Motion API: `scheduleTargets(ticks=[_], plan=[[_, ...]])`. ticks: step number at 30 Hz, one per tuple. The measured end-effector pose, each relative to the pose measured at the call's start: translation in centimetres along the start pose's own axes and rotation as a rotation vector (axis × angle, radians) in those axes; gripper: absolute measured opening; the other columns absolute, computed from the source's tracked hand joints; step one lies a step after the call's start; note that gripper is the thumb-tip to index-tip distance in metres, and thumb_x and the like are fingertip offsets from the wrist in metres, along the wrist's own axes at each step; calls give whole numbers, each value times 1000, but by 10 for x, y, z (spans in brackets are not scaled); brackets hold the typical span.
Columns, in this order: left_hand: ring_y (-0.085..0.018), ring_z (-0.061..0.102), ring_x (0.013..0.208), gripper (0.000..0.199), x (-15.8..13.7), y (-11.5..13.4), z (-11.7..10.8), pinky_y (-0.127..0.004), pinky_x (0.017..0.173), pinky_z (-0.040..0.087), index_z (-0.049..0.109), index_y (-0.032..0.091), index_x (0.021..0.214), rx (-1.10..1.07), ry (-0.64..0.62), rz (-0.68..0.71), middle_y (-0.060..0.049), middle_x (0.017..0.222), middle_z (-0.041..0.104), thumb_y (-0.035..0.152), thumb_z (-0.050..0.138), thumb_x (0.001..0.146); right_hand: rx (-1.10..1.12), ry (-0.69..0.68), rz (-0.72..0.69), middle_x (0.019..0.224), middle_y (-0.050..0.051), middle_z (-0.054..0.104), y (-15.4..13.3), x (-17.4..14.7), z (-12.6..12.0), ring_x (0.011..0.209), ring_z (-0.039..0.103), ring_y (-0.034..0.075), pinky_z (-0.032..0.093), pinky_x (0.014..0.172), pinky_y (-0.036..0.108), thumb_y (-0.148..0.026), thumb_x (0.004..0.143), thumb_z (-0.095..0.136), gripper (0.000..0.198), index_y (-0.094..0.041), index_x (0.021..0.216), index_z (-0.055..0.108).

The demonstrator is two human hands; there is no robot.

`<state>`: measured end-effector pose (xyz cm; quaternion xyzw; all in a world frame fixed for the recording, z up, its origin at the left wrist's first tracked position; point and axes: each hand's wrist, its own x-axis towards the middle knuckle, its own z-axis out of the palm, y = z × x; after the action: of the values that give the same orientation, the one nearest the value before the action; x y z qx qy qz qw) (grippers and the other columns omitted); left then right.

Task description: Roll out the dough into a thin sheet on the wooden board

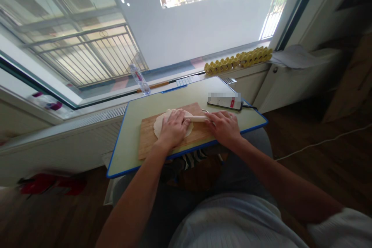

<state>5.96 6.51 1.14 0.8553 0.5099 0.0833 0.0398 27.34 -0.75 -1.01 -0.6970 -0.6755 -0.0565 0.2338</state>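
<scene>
My right hand (pixel 223 126) grasps one end of the rolling pin (pixel 196 118) — my left hand (pixel 174 126) covers the dough (pixel 158 125), its grip unclear.

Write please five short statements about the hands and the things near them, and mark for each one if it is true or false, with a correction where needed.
1. The left hand is over the dough. True.
2. The right hand is away from the rolling pin. False: it is at the right end of the rolling pin.
3. The dough lies on a wooden board. True.
4. The table has a red edge. False: the edge of the table is blue.
5. The phone is on the table, apart from the board. True.
</scene>
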Motion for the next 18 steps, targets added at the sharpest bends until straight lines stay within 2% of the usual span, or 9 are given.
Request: scheduleTargets(ticks=[3,7,10,18], plan=[[-28,25,161,62,32,1,-2,-62,129,21,40,25,162,12,-52,-21,-5,171,37,48,17,110,-3,10,40,134,6,73,2,15,5,126,54,28,28,105,45,-49,110,42,41,-33,136,69],[-36,22,161,59,65,5,-6,-74,124,20,46,29,159,84,-131,-3,-3,172,35,40,17,109,3,42,60,135,5,72,4,24,11,126,52,28,26,106,46,-49,110,42,41,-33,137,68],[-39,22,161,59,78,6,-6,-75,124,19,47,28,159,97,-141,-9,-4,173,32,40,20,108,2,61,51,137,6,71,5,24,12,128,49,29,25,108,47,-49,109,42,42,-32,139,66],[-36,23,161,65,100,4,-2,-72,125,17,36,29,164,46,-142,-71,-5,174,29,50,15,107,21,71,67,136,11,69,3,19,11,128,49,30,27,107,45,-43,108,43,42,-26,139,64]])
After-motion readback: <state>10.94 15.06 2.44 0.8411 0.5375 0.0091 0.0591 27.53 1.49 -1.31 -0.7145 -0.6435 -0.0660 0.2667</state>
